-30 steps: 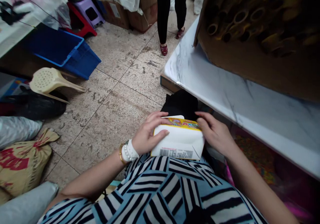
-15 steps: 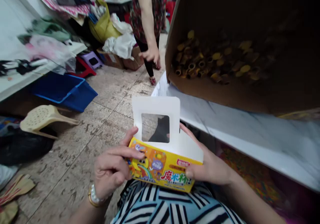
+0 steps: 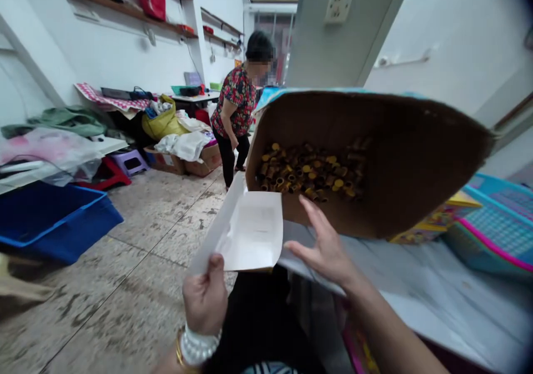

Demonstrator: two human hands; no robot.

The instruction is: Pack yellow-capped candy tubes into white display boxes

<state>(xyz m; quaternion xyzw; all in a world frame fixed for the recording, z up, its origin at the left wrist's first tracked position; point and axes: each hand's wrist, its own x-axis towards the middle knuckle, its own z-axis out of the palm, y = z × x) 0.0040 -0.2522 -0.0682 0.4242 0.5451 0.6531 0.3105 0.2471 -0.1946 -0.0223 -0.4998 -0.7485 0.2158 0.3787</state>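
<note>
My left hand [image 3: 206,296] grips the near left edge of a small cardboard packaging box [image 3: 254,235], thumb on top. The box's white inner side faces me, and its printed outside is turned away. Just right of it, my right hand [image 3: 320,243] holds nothing, its thumb and fingers apart. Those fingers reach toward the mouth of a big brown carton [image 3: 400,196] lying on its side. Inside the carton lie many small yellow-brown cup-shaped pieces [image 3: 308,171], heaped toward its left.
The carton rests on a white marbled table [image 3: 387,279]. A turquoise basket [image 3: 499,213] and yellow printed boxes [image 3: 441,218] stand to its right. A blue bin [image 3: 54,218] is at left. Another person [image 3: 237,107] stands beyond, near bags and cartons [image 3: 204,160].
My right hand has let go of the box and moved to the carton's mouth. My left hand has turned the box so its white inside shows. The view has tilted up.
</note>
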